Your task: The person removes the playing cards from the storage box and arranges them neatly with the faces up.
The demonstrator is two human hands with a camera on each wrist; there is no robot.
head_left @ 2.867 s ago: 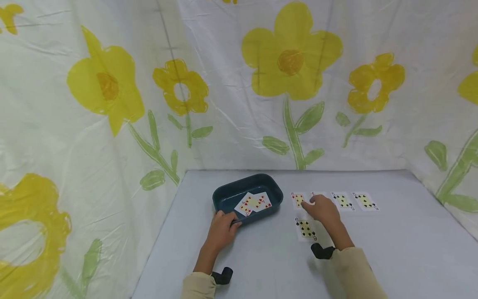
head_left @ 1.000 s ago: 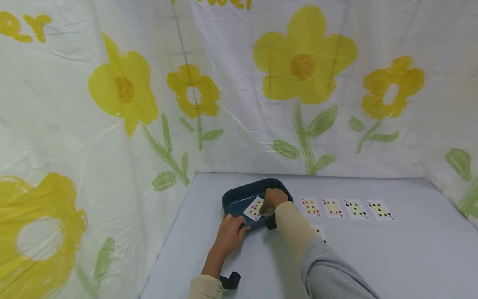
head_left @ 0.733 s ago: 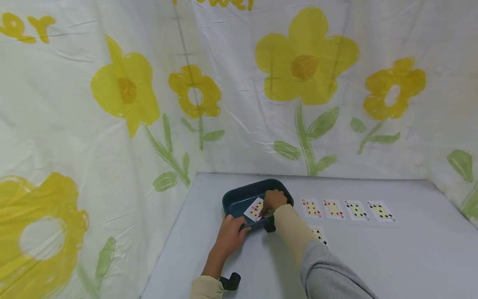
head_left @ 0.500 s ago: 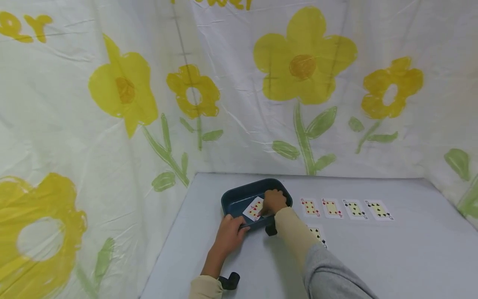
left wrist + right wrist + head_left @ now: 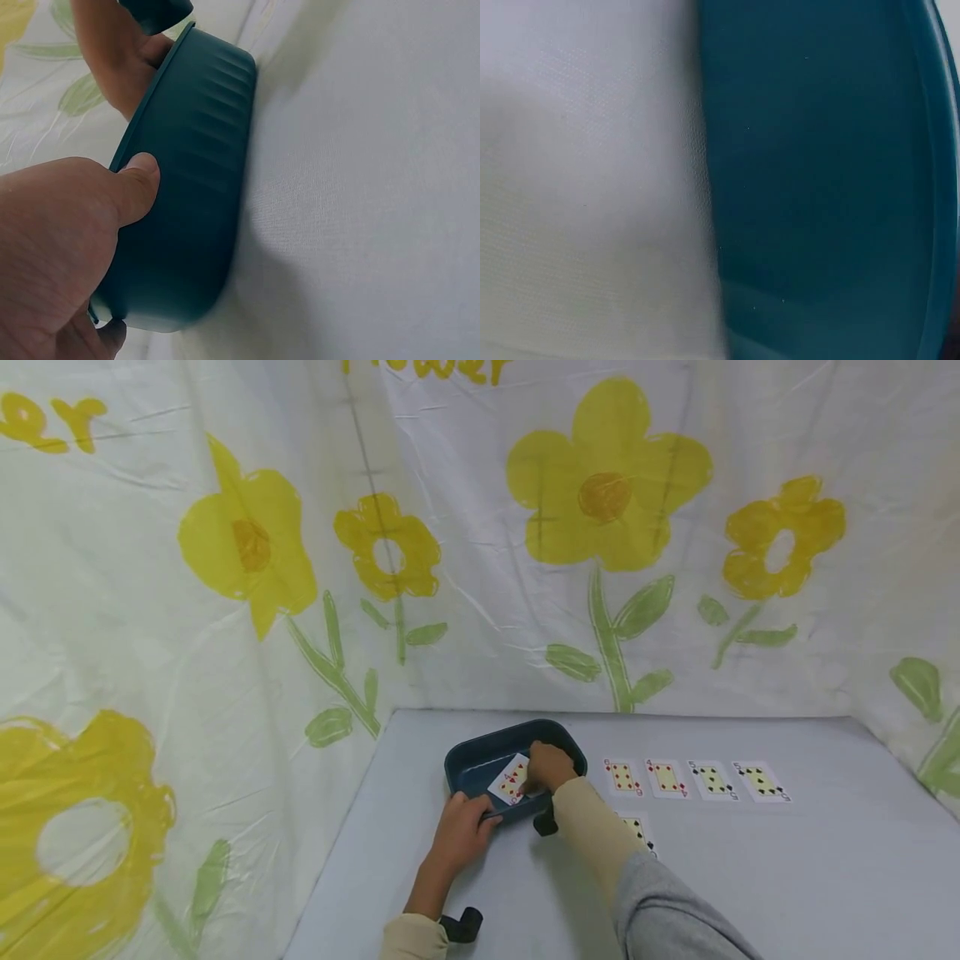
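Observation:
In the head view a dark teal plastic tray (image 5: 480, 760) sits tilted sideways on the table. My left hand (image 5: 459, 831) grips its near rim; in the left wrist view the thumb (image 5: 142, 171) presses on the tray's outer wall (image 5: 187, 180). Inside the tray lies a red-suited playing card (image 5: 510, 779). My right hand (image 5: 551, 766) reaches down into the tray at that card's right side, covering the spot where another card lay. Its fingertips are mostly hidden, so whether they pinch a card cannot be told. The right wrist view shows only the tray's outer wall (image 5: 817, 180) and tablecloth.
Right of the tray, a row of face-up cards runs along the table: a six of diamonds (image 5: 623, 777), a four of diamonds (image 5: 666, 778) and two black fives (image 5: 762, 782). Below it a black six (image 5: 636, 832) is partly behind the right sleeve. A flowered curtain (image 5: 480, 635) hangs behind.
My right hand has moved left from the card row into the tray, leaving a four of diamonds showing in the row. During the last second both hands stay nearly still.

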